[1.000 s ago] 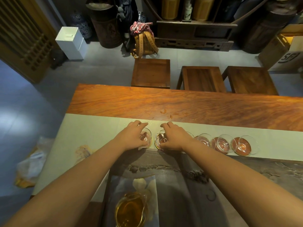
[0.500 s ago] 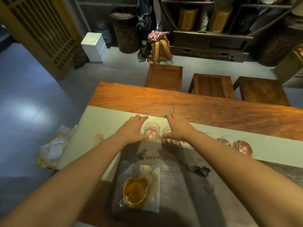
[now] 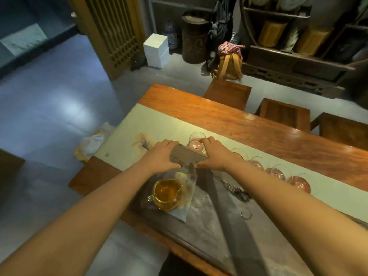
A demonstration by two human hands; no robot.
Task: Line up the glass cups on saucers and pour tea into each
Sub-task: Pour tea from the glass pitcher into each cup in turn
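Observation:
Several glass cups on reddish saucers stand in a row on the pale runner (image 3: 127, 134), from the leftmost cup (image 3: 196, 143) to the rightmost cup (image 3: 298, 183). A glass pitcher (image 3: 166, 193) of amber tea sits on a white cloth on the grey stone tray (image 3: 205, 232). My left hand (image 3: 163, 156) and my right hand (image 3: 215, 154) grip the two ends of a grey flat block (image 3: 187, 156), just in front of the leftmost cup. My right fingertips reach up beside that cup. The cups behind my right wrist are partly hidden.
The long wooden table (image 3: 249, 126) has three wooden stools behind it, the nearest stool (image 3: 227, 92). A dark strip (image 3: 229, 220) crosses the tray. A small metal ring (image 3: 246, 215) lies on the tray. A white box (image 3: 156, 50) and a bag (image 3: 229, 62) stand on the floor.
Both hands have left the two leftmost cups and drawn back a little. They now hold a grey block between them. The view has swung, so the table runs diagonally.

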